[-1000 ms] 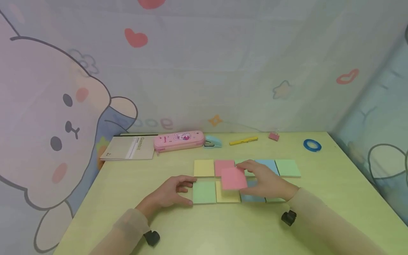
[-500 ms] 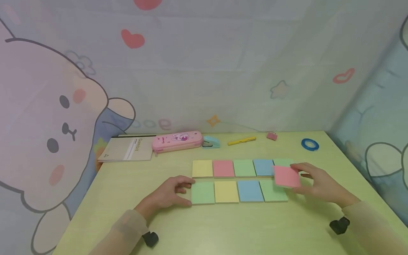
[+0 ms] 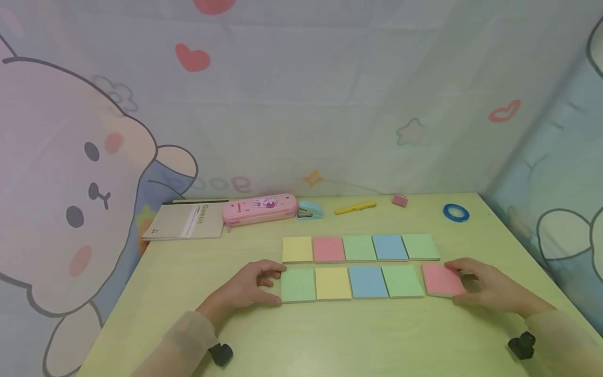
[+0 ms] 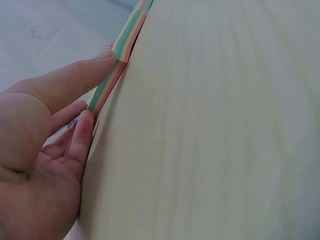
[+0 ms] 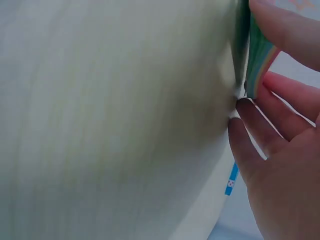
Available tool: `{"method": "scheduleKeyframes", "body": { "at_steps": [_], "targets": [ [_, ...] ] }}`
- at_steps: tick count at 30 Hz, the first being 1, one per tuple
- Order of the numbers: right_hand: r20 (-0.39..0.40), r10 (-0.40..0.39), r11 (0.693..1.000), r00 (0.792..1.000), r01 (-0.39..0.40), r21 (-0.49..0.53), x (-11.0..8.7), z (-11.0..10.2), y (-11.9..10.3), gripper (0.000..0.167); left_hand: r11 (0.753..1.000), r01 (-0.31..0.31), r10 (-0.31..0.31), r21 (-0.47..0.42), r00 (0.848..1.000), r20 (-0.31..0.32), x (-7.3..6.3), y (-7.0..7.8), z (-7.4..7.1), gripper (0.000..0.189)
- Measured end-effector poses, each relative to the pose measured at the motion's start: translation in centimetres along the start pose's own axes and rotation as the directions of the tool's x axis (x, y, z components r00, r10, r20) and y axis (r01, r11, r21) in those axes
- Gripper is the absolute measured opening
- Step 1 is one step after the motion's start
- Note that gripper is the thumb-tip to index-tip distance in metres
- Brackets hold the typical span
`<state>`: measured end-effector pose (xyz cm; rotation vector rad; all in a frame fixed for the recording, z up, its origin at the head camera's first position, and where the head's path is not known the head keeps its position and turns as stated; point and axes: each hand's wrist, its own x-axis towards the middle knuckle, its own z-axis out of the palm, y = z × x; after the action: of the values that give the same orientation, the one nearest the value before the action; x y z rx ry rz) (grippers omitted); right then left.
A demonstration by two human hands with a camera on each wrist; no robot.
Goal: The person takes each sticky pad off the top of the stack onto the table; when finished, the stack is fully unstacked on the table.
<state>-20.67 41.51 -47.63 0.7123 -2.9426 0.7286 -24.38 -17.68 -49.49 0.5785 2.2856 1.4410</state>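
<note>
Square sticky note pads lie in two rows on the table. My right hand (image 3: 490,288) pinches the pink sticky note pad (image 3: 442,279) between thumb and fingers, at the right end of the front row. In the right wrist view that pad (image 5: 257,62) shows layered coloured edges and looks slightly tilted; whether it touches the table is unclear. A narrow gap parts it from the green pad (image 3: 402,281) on its left. My left hand (image 3: 245,285) rests at the row's other end, thumb and fingertips touching the left edge of another green pad (image 3: 298,285).
Behind the front row lies a back row with a yellow pad (image 3: 297,249) at its left end. Along the table's far side are a notebook (image 3: 188,220), pink pencil case (image 3: 259,209), light-blue stapler (image 3: 309,210), yellow pen (image 3: 355,208), pink clip (image 3: 400,200) and blue tape roll (image 3: 456,212).
My right hand has carried the pink pad rightward from above the rows and lowered it beside the front row's last green pad. The left hand has kept its place.
</note>
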Motion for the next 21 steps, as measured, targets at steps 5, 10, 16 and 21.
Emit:
{"method": "scheduleKeyframes", "body": {
  "at_steps": [5,10,16,21],
  "targets": [
    [0.031,0.038,0.999,0.999,-0.036,-0.041,0.2,0.3,-0.2,0.077,1.000,-0.005,0.005,0.005,1.000,0.000,0.0,0.0,0.0,0.073],
    [0.045,0.049,0.998,0.998,-0.047,-0.051,0.7,0.3,-0.5,0.075,1.000,-0.017,0.017,-0.004,1.000,0.002,0.0,0.0,0.0,0.072],
    [0.050,0.036,0.997,0.998,-0.033,-0.064,1.0,0.4,-0.6,0.074,1.000,-0.023,0.023,-0.005,1.000,-0.001,0.0,0.0,0.0,0.071],
    [0.068,0.024,0.998,0.997,-0.020,-0.054,1.1,0.2,-1.0,0.073,1.000,-0.015,0.015,-0.005,1.000,-0.001,-0.1,0.2,0.0,0.071]
  ]
}}
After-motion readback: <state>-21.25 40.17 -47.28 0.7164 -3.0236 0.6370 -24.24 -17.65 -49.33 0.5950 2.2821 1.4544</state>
